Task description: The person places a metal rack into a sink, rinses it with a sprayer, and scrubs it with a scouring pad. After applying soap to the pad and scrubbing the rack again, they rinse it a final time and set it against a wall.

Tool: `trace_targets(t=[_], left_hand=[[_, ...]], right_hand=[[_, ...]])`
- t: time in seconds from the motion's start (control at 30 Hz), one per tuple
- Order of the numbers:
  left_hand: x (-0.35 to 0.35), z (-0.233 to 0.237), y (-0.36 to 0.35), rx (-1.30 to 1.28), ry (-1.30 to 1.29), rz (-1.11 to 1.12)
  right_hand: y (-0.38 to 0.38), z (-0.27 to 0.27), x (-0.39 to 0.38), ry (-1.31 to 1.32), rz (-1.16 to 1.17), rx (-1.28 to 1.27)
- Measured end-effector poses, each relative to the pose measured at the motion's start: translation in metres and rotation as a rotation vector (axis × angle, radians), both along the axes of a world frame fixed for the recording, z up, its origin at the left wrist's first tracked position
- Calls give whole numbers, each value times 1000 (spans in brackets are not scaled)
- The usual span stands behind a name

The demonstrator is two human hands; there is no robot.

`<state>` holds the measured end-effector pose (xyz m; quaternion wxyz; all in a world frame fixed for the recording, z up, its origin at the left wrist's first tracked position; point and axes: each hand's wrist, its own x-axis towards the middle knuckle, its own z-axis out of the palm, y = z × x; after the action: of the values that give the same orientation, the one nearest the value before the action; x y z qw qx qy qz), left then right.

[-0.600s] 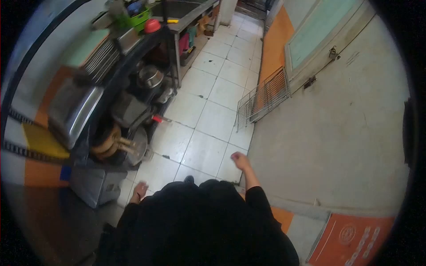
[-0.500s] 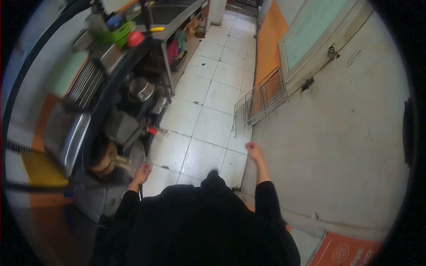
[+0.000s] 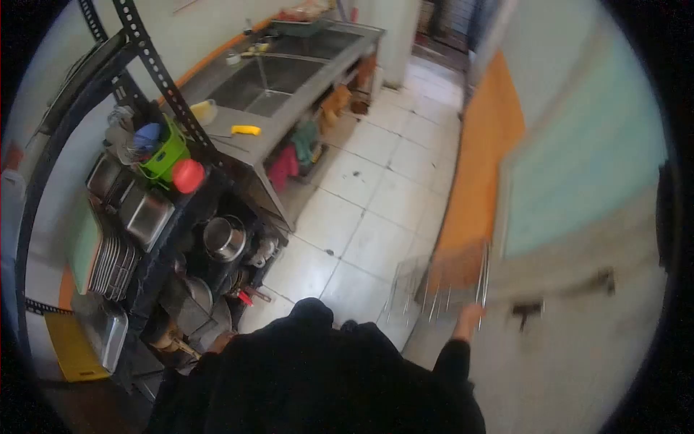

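My right hand [image 3: 471, 316] is at the near right end of a wire rack [image 3: 454, 278] beside the right wall. Motion blurs both, so whether the fingers touch the wire does not show. On the other side, my left hand [image 3: 219, 341] shows only as a small patch past the black clothing, its fingers hidden. It is nearest to the pots and pans on the low shelf, where a steel pot [image 3: 225, 238] stands and a red-handled tool [image 3: 246, 296] sticks out toward the floor.
A black shelf rack on the left holds a green basket [image 3: 168, 148], a red bowl [image 3: 188, 176], steel pans [image 3: 146, 215] and a yellow board [image 3: 75, 347]. Beyond is a steel sink counter [image 3: 235, 124] with a yellow-handled tool [image 3: 246, 130]. White floor tiles [image 3: 347, 217] run ahead between counter and wall.
The view has swung, bringing the sink counter further into sight. My right hand has come up to the wire rack's near end. My left hand has slipped mostly behind the black clothing.
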<state>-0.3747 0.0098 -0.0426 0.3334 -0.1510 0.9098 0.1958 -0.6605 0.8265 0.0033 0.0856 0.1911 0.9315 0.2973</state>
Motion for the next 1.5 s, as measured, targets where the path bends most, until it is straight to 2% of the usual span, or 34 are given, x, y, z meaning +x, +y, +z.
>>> trace_targets(t=[0.13, 0.23, 0.33, 0.43, 0.5, 0.57, 0.6, 0.63, 0.67, 0.7, 0.73, 0.77, 0.83, 0.9, 0.93, 1.0, 1.1, 1.23, 1.3, 1.33, 1.4, 1.43, 1.47, 1.5], left_hand=[[-32, 6, 22, -161, 54, -95], [-83, -8, 16, -33, -141, 21], [-216, -33, 6, 101, -141, -12], [-423, -45, 22, 293, -1, -172], [-585, -22, 61, 469, 140, -319], [-722, 26, 120, 676, 264, -494], [-751, 174, 157, 745, 284, -489], [-787, 203, 186, 802, 323, -541], [-819, 228, 218, 906, 253, -579], [-849, 218, 251, 1027, 289, -657], [-866, 239, 282, 1061, 242, -664], [-881, 260, 313, 1098, 193, -671], [-925, 233, 396, 1217, 42, -680], [-950, 242, 453, 1242, -95, -475], [-954, 256, 460, 1311, -126, -382], [-966, 301, 472, 1428, -180, -198], [-1024, 278, 515, 1575, -476, 49], [-1074, 351, 515, 1376, -431, -13], [-1112, 378, 533, 1205, -439, 66], [-1136, 394, 538, 1241, -437, 80], [-1180, 419, 531, 1325, -414, 141], [-1199, 437, 518, 1476, -340, 94], [-1213, 460, 500, 1629, -249, 44], [-1223, 491, 478, 1704, -163, 67]], right_hand=[[-58, 63, -11, 200, -234, -241], [-43, 2, -43, 214, -460, -622], [-64, -15, -116, 157, -518, -763], [-71, -9, -213, 153, -452, -880], [-67, 4, -284, 188, -395, -958], [-58, 16, -353, 247, -347, -1056], [-54, 25, -386, 287, -346, -1114], [-61, 47, -410, 318, -384, -1188], [-70, 73, -434, 354, -423, -1262], [-93, 128, -452, 321, -493, -1387], [-121, 180, -464, 292, -556, -1513], [-133, 198, -479, 351, -524, -1553], [-144, 221, -506, 467, -453, -1631], [-169, 254, -529, 509, -545, -1703], [-178, 258, -539, 530, -590, -1745], [-175, 234, -561, 579, -423, -1823], [-191, 232, -606, 651, -280, -1899], [-184, 234, -650, 731, -301, -2108], [-175, 212, -668, 970, -472, -2023], [-173, 196, -680, 1064, -538, -1977], [-160, 119, -695, 998, -1153, -2073], [-152, 78, -701, 955, -1474, -2070], [-152, 48, -703, 854, -1693, -2119], [-160, 23, -705, 717, -1782, -2248]])
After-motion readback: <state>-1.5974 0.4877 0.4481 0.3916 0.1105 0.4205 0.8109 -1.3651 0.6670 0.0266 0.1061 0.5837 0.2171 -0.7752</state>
